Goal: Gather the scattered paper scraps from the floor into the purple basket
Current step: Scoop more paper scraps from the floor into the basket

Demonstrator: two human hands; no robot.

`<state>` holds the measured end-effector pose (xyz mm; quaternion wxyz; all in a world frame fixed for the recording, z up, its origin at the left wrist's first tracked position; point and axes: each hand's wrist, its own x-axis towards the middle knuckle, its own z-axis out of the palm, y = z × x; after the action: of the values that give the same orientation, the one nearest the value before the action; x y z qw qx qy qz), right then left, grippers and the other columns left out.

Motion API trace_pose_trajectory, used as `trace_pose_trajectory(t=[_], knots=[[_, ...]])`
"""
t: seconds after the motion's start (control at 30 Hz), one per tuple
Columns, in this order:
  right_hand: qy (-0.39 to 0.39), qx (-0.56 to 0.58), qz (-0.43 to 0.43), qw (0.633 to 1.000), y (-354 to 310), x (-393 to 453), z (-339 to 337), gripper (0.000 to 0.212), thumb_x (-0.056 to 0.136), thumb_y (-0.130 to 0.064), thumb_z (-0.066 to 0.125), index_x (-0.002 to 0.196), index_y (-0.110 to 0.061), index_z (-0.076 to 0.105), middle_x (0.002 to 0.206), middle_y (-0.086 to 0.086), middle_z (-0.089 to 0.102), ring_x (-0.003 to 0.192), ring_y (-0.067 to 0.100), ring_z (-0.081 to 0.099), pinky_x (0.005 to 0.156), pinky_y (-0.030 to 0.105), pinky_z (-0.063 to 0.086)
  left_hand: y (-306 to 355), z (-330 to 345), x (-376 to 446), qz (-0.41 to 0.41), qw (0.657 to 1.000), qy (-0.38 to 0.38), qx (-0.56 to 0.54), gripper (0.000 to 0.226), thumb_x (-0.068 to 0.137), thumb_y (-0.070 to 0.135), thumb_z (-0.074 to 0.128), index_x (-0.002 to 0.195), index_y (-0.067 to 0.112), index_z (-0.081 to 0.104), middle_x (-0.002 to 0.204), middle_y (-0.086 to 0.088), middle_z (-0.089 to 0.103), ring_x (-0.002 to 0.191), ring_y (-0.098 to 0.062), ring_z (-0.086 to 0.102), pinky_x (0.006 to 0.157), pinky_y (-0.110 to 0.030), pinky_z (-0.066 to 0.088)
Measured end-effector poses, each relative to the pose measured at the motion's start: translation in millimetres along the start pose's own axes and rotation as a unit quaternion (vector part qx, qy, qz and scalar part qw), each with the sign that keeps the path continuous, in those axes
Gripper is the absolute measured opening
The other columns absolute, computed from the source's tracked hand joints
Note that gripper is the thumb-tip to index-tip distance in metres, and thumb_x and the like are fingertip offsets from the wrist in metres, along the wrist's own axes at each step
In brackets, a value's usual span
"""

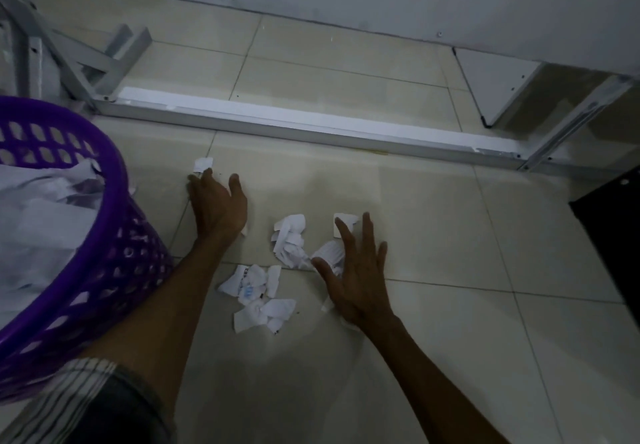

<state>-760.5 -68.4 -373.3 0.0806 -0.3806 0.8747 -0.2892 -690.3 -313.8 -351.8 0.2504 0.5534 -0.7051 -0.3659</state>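
- The purple basket (114,208) stands just left of the left forearm, already heaped with white paper, so I judge most of the gathering done.
- The left hand (218,203) lies flat on the floor, fingers extended and gripping nothing; one small scrap (202,164) sits at its fingertips.
- The right hand (356,270) is spread wide, fingers straight, pressing on crumpled scraps (329,253) beneath its palm; a square scrap (343,222) lies under its fingertips.
- Between the hands lie two loose clusters: a crumpled clump (290,236) and, nearer the person, a flatter pile (259,291).
- Left to do: sweep these few scraps together and lift them into the basket.
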Motion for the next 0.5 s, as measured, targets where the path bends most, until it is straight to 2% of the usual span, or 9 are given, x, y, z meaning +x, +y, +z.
trace_pose_trajectory(t=[0.1,0.2,0.27,0.33,0.37,0.43,0.5], knots=[[0.012,-0.006,-0.001,1.000,8.0,5.4,1.0,0.085,0.086,-0.080,0.036,0.155,-0.042,0.006,0.164,-0.006,-0.016,0.151,0.011,-0.009,0.122,0.052,-0.005,-6.6,11.7,11.5,0.016,0.999,0.034,0.007,0.072,0.099,0.040,0.047,0.153,0.006,0.013,0.160,-0.022,-0.005,0.149,-0.032,-0.002,0.119,-0.041,0.006],[0.024,0.023,-0.004,0.999,14.5,9.7,5.7,0.086,0.084,-0.082,0.036,0.154,-0.044,0.006,0.164,-0.011,-0.013,0.151,0.008,-0.005,0.122,0.049,-0.005,-4.5,19.7,39.2,0.021,0.995,0.029,0.089,0.076,0.099,0.047,0.040,0.153,0.003,0.009,0.159,-0.025,-0.006,0.148,-0.038,-0.004,0.120,-0.045,0.000],[0.020,0.023,-0.001,1.000,13.8,14.1,5.0,0.087,0.082,-0.084,0.035,0.154,-0.045,0.005,0.164,-0.012,-0.012,0.151,0.007,-0.003,0.122,0.048,-0.006,-2.7,21.8,49.7,0.011,0.984,-0.016,0.178,0.073,0.101,0.051,0.026,0.153,0.002,0.012,0.160,-0.024,0.001,0.147,-0.043,-0.003,0.119,-0.050,-0.002],[0.006,0.017,0.006,1.000,11.5,15.9,3.5,0.088,0.081,-0.085,0.030,0.154,-0.044,0.004,0.164,-0.012,-0.012,0.151,0.007,-0.003,0.122,0.046,-0.008,1.7,22.4,41.7,0.023,0.976,-0.072,0.203,0.063,0.103,0.042,0.015,0.152,0.002,0.018,0.159,-0.024,0.008,0.145,-0.046,0.001,0.118,-0.054,0.002],[0.003,0.014,0.008,1.000,10.0,15.9,3.0,0.088,0.081,-0.086,0.027,0.154,-0.044,0.003,0.164,-0.013,-0.013,0.151,0.007,-0.004,0.122,0.046,-0.009,2.4,25.2,32.5,0.065,0.971,-0.097,0.208,0.058,0.103,0.033,0.014,0.151,0.003,0.021,0.159,-0.025,0.012,0.144,-0.049,0.004,0.117,-0.056,0.005],[-0.003,0.004,0.006,1.000,9.7,15.9,0.4,0.087,0.082,-0.086,0.021,0.155,-0.043,0.001,0.164,-0.013,-0.014,0.151,0.007,-0.008,0.121,0.046,-0.010,0.5,31.9,2.8,0.148,0.961,-0.144,0.186,0.050,0.103,0.022,0.022,0.150,0.004,0.023,0.158,-0.026,0.016,0.143,-0.050,0.009,0.116,-0.057,0.011],[-0.013,-0.006,0.000,1.000,10.3,14.5,-2.1,0.085,0.082,-0.085,0.018,0.155,-0.043,0.001,0.164,-0.013,-0.014,0.151,0.008,-0.012,0.121,0.046,-0.012,0.3,23.5,-30.6,0.126,0.969,-0.193,0.093,0.048,0.105,0.025,0.027,0.149,0.007,0.030,0.158,-0.019,0.021,0.146,-0.041,0.011,0.118,-0.052,0.012]])
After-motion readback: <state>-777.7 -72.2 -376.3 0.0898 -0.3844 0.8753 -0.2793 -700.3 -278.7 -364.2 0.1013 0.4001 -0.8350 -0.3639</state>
